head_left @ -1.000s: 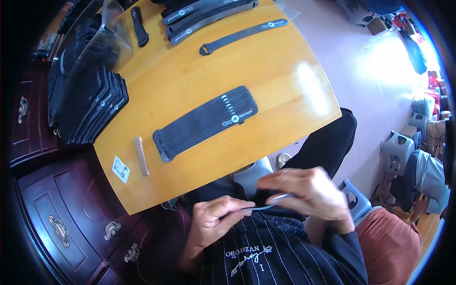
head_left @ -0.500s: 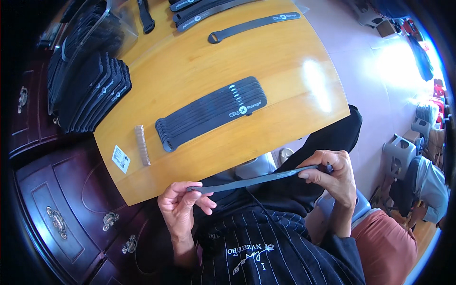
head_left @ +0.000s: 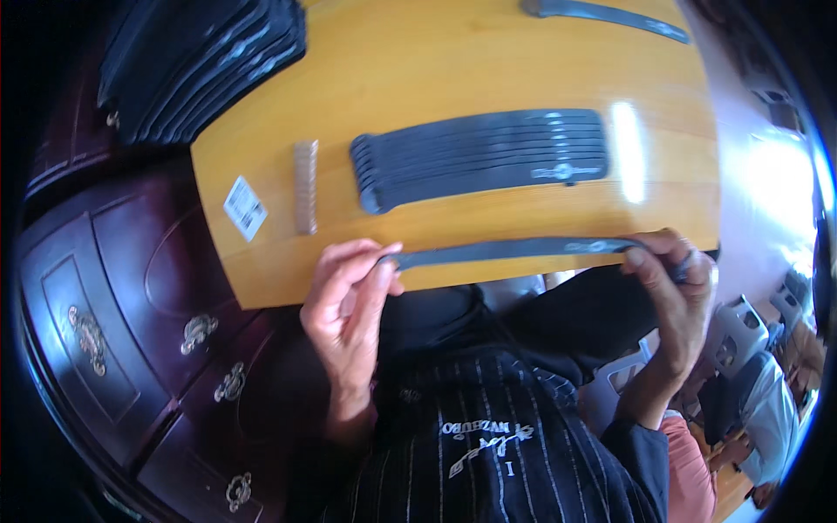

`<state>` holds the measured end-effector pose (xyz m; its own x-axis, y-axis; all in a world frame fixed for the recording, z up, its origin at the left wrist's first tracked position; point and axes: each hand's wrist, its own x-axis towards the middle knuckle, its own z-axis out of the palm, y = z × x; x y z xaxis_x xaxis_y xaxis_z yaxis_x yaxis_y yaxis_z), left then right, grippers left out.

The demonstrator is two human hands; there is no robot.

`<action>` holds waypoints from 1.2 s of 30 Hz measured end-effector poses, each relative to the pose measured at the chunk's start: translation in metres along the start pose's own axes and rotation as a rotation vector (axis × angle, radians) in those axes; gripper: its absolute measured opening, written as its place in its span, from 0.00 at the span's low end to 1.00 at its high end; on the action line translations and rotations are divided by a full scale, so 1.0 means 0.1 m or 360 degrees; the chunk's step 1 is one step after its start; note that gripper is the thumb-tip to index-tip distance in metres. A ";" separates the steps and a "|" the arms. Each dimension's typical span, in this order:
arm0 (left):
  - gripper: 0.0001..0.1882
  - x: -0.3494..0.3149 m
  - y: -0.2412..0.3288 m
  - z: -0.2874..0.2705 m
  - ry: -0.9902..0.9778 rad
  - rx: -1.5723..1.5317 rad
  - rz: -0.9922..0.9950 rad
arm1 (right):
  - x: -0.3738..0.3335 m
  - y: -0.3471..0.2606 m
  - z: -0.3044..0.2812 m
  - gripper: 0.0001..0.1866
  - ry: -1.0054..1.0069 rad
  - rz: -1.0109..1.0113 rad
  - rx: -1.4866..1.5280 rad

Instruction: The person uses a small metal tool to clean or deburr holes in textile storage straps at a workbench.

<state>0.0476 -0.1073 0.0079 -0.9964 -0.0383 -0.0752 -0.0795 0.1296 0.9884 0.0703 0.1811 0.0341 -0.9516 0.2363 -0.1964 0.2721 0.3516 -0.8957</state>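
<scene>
A dark grey fabric cable strap (head_left: 514, 251) with a pale printed mark is stretched level between my two hands, just above the table's near edge. My left hand (head_left: 347, 301) pinches its left end between thumb and fingers. At the other end, my right hand (head_left: 676, 296) grips the strap with thumb and bent fingers, covering its tip. Beyond it lies a fanned row of overlapping straps (head_left: 479, 155), their looped ends all to the left. One more strap (head_left: 610, 17) rests by itself toward the far right of the table.
On the wooden table (head_left: 436, 65) stand tall stacks of dark straps (head_left: 209, 74) at the far left. A brown ribbed strip (head_left: 305, 187) and a white label (head_left: 245, 207) lie near the left edge. Dark wooden drawers (head_left: 105, 296) flank the table. Another person (head_left: 763, 414) sits at the right.
My view has shifted, so the table things appear lower and further right. Both hands, with the strap stretched between them, now appear higher and over the table's near edge.
</scene>
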 end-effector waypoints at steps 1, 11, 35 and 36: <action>0.09 0.02 -0.03 0.02 0.0033 0.0053 0.0015 | 0.03 0.05 -0.03 0.05 0.0015 -0.0047 -0.0074; 0.11 0.21 -0.01 0.06 0.0203 0.0151 -0.0107 | 0.23 0.00 0.04 0.05 -0.0003 0.0113 -0.0183; 0.09 0.31 -0.18 0.12 0.0346 0.0407 0.0229 | 0.31 0.07 0.17 0.06 0.0123 0.0081 -0.0129; 0.09 0.31 -0.18 0.12 0.0344 0.0403 0.0238 | 0.31 0.08 0.16 0.06 0.0131 0.0074 -0.0129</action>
<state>0.0181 -0.0993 -0.0134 -0.9707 -0.2055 0.1245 0.0355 0.3896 0.9203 0.0404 0.1771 0.0149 -0.9237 0.3264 -0.2006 0.3295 0.4097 -0.8506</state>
